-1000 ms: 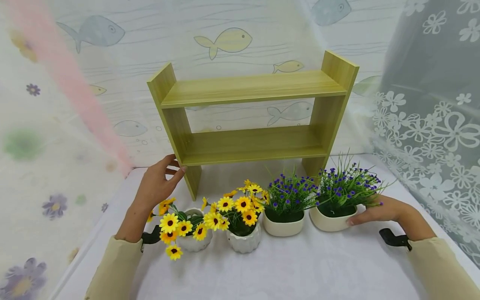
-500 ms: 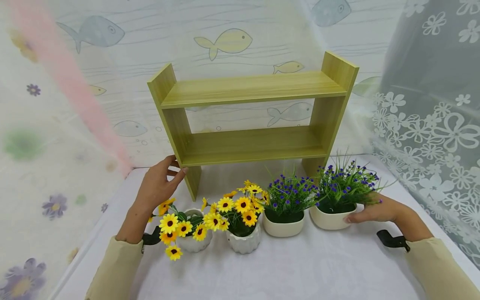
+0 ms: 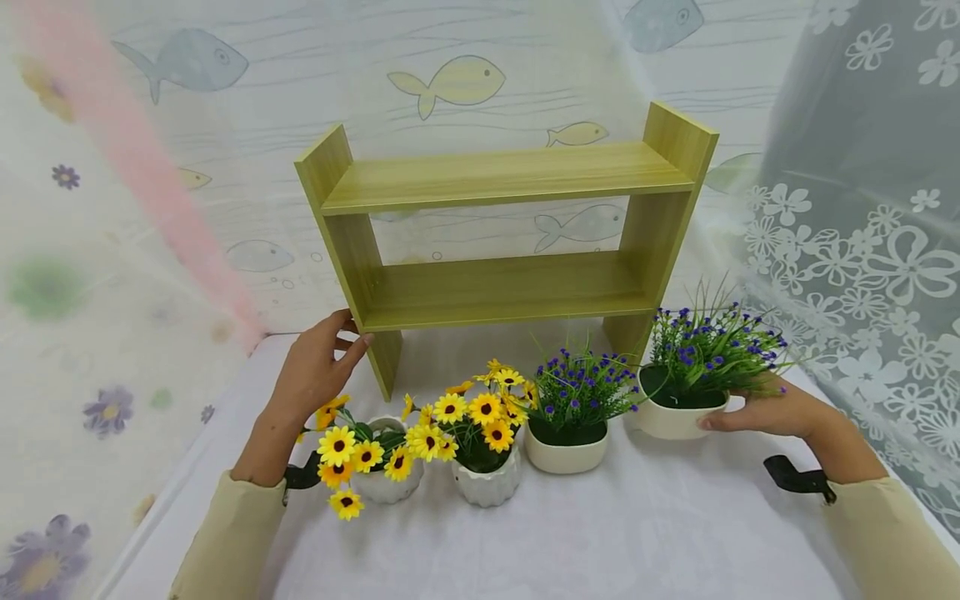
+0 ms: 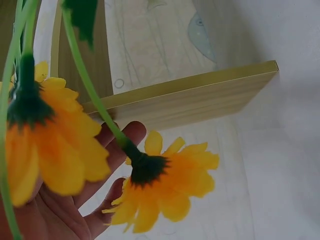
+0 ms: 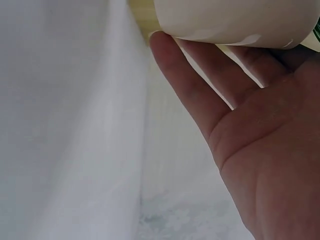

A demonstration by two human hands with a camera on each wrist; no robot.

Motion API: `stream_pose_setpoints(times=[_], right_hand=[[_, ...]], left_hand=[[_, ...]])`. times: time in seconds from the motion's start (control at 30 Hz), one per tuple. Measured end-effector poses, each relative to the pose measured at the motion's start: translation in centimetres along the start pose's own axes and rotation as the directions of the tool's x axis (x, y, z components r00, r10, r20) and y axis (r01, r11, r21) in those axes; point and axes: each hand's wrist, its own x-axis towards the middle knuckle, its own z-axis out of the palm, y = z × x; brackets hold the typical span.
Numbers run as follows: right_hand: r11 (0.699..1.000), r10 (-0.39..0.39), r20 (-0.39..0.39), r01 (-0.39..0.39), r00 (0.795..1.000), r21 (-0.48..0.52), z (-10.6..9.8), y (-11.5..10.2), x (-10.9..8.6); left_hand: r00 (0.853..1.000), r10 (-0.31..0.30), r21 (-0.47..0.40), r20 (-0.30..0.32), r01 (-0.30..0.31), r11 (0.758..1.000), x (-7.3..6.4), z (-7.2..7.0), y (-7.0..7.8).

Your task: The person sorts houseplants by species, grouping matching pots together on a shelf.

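Observation:
At the right of the head view, my right hand (image 3: 787,417) grips a white oval pot of purple flowers (image 3: 678,417), thumb on its near side. In the right wrist view the fingers (image 5: 200,92) reach under and behind the pot (image 5: 235,20). My left hand (image 3: 315,367) touches the left side panel of a two-tier wooden shelf (image 3: 495,287), thumb at the front edge, fingers at the outer side. In the left wrist view, yellow flowers (image 4: 170,185) partly hide this hand.
A second white pot of purple flowers (image 3: 567,450) stands in front of the shelf. Left of it are two white pots of yellow flowers (image 3: 487,483), one (image 3: 390,483) below my left wrist. Patterned curtains (image 3: 450,33) hang behind, over a white-covered table (image 3: 570,542).
My right hand has raised the pot of purple flowers and shifted it a little right and back, away from the neighbouring pot. The left hand keeps its place at the shelf.

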Motion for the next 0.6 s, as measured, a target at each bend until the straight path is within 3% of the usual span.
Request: stream_pose_setpoints(times=[0.37, 0.6], right_hand=[[0.989, -0.14, -0.088, 0.134, 0.986, -0.063, -0.7, -2.8, 0.1], [0.986, -0.147, -0.108, 0.136, 0.983, -0.099, -1.2, -4.2, 0.1]], left_hand=[[1.0, -0.004, 0.004, 0.011, 0.004, 1.0, 0.2, -0.4, 0.3], [1.0, -0.004, 0.003, 0.012, 0.004, 1.0, 0.4, -0.2, 0.5]])
